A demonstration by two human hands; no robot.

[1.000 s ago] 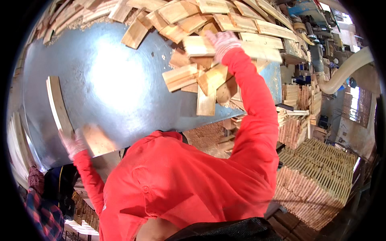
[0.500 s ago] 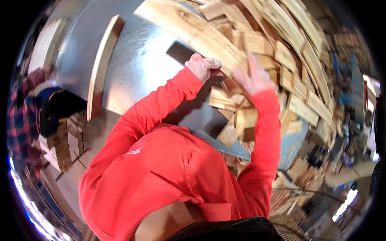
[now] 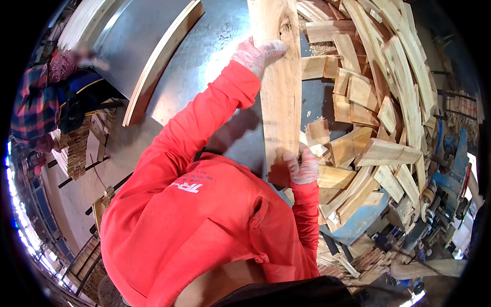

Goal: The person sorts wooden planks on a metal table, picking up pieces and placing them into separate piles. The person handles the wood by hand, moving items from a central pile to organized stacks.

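Observation:
A long wooden board with a dark knot near its far end runs away from my body over the metal table. My left hand, in a pale, reddish knit glove, grips its left edge partway along, with the thumb on the top face. Close to my body, my right hand, gloved alike, is closed on the right edge by the near end. Fingers under the wood are hidden. Left of the board, a second long plank lies on the metal.
A heap of short wood offcuts covers the right side, with long strips curving behind it. At the left stands a person in a plaid shirt beside stacked wood. A pale hose lies at the lower right.
The board has swung from a slant to pointing almost straight away from me. My right hand, blurred and lifted earlier, now grips its near end. The left hand has moved farther along it.

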